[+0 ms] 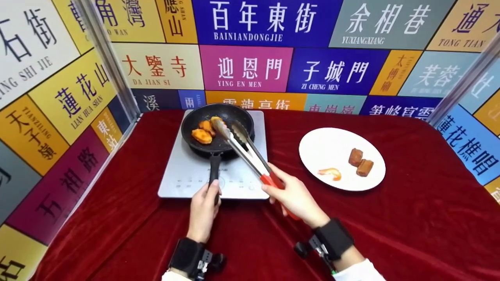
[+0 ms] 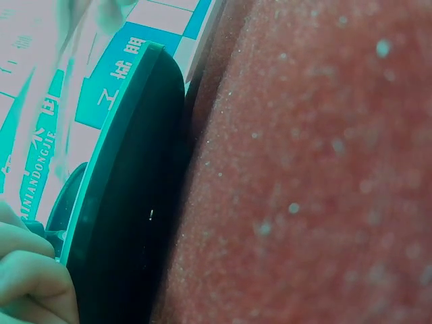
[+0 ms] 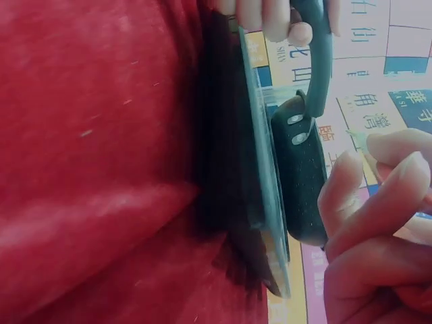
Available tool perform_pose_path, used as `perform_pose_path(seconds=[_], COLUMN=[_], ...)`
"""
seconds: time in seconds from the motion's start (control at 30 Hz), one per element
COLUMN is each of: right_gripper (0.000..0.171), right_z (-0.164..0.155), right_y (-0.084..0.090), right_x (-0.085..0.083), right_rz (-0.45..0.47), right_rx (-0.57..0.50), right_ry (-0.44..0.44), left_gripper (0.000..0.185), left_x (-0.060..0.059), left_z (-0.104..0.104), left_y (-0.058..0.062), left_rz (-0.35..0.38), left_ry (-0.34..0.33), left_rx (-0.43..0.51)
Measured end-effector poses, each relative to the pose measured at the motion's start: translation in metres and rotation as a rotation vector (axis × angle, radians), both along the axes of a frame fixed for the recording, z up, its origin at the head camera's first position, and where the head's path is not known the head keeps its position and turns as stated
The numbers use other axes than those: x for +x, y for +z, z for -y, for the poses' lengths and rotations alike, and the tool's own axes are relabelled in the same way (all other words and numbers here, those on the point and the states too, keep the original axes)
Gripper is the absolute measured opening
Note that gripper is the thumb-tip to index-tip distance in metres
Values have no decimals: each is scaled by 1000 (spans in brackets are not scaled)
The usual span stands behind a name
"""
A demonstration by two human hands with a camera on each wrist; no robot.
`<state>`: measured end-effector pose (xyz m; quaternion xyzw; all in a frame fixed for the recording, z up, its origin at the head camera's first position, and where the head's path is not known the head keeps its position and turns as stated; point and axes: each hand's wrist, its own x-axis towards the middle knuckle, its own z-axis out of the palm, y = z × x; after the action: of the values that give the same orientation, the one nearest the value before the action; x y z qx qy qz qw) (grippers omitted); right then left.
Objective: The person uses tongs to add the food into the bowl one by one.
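Observation:
My left hand [image 1: 203, 207] grips the black handle of a frying pan [image 1: 232, 112], which sits on a flat induction cooker [image 1: 174, 183]. Several glossy yellow-brown pieces of food [image 1: 202, 136] lie in the left part of the pan. My right hand [image 1: 295, 195] holds metal tongs with red handles [image 1: 269, 180]. The tong arms are spread, their tips over the pan; the left tip overlaps one food piece in the head view. In the right wrist view, curled fingers of the right hand [image 3: 378, 229] show beside the pan, while the left hand [image 3: 270, 15] wraps its handle.
To the right, a white oval plate [image 1: 314, 142] carries a shrimp [image 1: 330, 173] and two brown food chunks [image 1: 364, 168]. A dark red cloth [image 1: 414, 218] covers the table. Panels with printed signs [image 1: 246, 68] stand behind and at the sides.

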<state>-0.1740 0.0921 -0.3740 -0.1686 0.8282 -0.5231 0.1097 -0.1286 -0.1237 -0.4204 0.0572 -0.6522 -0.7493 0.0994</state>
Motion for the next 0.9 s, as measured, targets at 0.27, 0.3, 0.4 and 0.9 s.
perform_pose_path(seconds=[0.27, 0.3, 0.4, 0.9], right_gripper=[60, 60, 61, 61], right_z=[-20, -22, -26, -66], right_y=[-10, -10, -7, -11], right_x=[20, 24, 34, 43], right_rz=[-6, -14, -29, 19], right_rx=[-79, -75, -56, -148], right_ry=[-91, -104, -134, -280], left_gripper=[46, 47, 47, 46], left_x=[2, 1, 2, 2], left_z=[-2, -2, -2, -1], left_y=[0, 1, 1, 1], left_rz=[9, 6, 0, -2], left_ry=[7, 7, 13, 17], left_rx=[-15, -19, -26, -35])
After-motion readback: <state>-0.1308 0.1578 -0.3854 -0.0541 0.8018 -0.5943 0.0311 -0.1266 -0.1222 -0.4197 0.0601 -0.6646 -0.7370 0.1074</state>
